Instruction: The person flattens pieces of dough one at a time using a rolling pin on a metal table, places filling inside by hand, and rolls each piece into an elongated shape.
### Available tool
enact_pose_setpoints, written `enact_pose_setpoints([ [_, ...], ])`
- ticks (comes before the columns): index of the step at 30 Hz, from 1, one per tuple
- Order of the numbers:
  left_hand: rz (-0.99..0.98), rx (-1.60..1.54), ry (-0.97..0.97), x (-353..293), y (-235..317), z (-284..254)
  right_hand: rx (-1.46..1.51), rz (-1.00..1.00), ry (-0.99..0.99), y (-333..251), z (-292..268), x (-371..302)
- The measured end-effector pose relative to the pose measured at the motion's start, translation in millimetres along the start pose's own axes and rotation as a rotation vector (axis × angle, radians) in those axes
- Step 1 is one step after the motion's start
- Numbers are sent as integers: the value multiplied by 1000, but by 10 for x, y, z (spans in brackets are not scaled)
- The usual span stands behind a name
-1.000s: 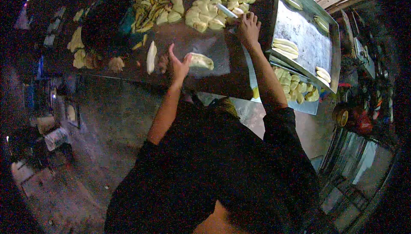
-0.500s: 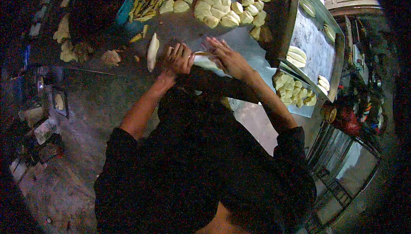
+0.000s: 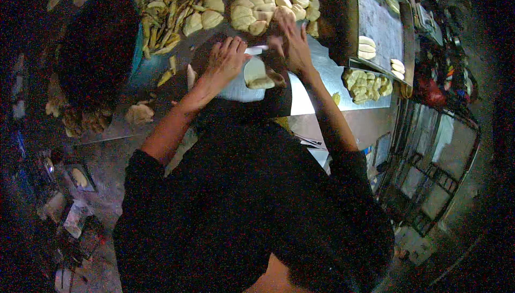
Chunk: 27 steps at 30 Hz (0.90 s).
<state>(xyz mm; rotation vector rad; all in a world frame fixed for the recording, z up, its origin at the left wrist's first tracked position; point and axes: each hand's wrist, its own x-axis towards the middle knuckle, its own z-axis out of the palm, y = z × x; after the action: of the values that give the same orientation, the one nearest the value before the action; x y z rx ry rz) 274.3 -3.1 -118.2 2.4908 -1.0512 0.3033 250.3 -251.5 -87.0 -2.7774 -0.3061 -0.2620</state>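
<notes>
My left hand is curled over the left end of a short white rod at the worktable. My right hand has its fingers stretched out, blurred, with the fingertips by the near edge of a cluster of pale dough pieces; whether they touch cannot be told. A flattened pale dough piece with a brownish near edge lies between my hands, closer to my body. Left of my left wrist, part of a long shaped dough piece shows, the rest hidden by my forearm.
A heap of yellow-brown banana-like strips sits at the far left beside a dark round shape. At right a metal tray carries several shaped dough pieces. More dough lumps lie on a sheet below it.
My hands were over a pale elongated piece on the sheet; now my right hand reaches farther forward and flattened dough shows between them. The whole view has shifted.
</notes>
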Motion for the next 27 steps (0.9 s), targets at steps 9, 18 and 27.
enact_pose_setpoints([
  [9,208,-78,116,111,262,35,-30,282,-190,-296,-89,-965],
  [18,6,-220,217,675,107,663,-72,888,-327,169,-92,-29],
  [27,-276,151,-4,67,330,128,-196,618,-137,141,386,-275],
])
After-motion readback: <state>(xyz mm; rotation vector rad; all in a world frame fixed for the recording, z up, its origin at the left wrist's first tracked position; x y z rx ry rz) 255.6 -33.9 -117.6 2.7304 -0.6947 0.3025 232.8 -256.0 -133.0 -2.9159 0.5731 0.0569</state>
